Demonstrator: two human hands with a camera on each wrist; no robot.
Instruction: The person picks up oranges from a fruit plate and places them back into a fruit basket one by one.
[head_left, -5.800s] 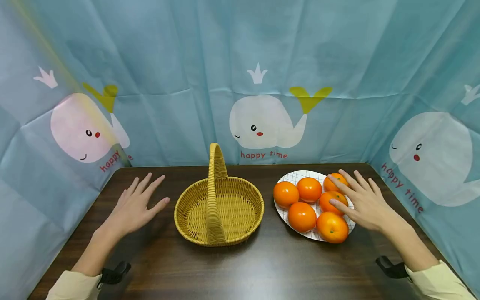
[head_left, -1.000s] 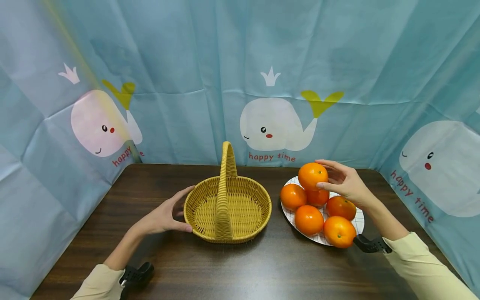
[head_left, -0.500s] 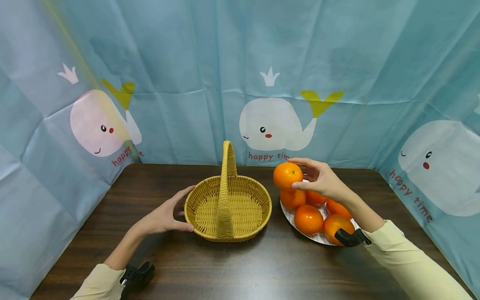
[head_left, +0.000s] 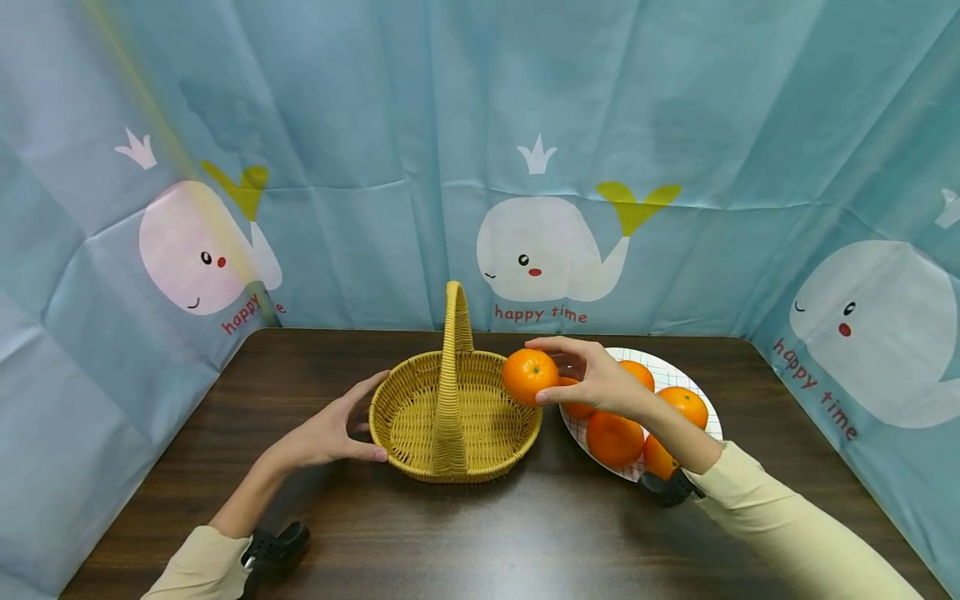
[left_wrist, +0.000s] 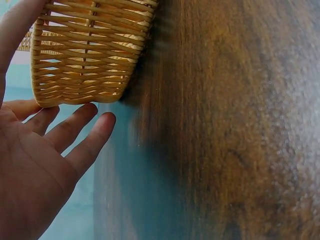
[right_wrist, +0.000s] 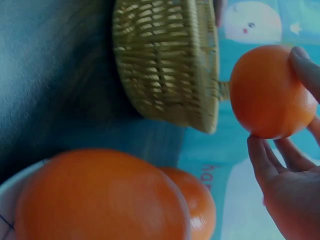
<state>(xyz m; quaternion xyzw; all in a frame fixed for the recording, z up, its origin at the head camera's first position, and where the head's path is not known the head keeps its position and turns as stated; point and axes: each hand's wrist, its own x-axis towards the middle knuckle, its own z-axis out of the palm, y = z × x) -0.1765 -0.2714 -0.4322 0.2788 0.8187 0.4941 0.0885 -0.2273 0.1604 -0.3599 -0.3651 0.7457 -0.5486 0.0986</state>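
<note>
Your right hand (head_left: 592, 379) pinches an orange (head_left: 529, 376) over the wicker basket's (head_left: 420, 417) right rim; your left hand (head_left: 330, 433), fingers relaxed, steadies its left wall mid-table. Lower past the handle (head_left: 453, 333) before releasing

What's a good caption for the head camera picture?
Right hand holds an orange over the basket rim; left hand steadies it.

Staged recording booth, whale-print curtain (head_left: 540, 167) enclosing dark wooden table (head_left: 480, 533)
</note>
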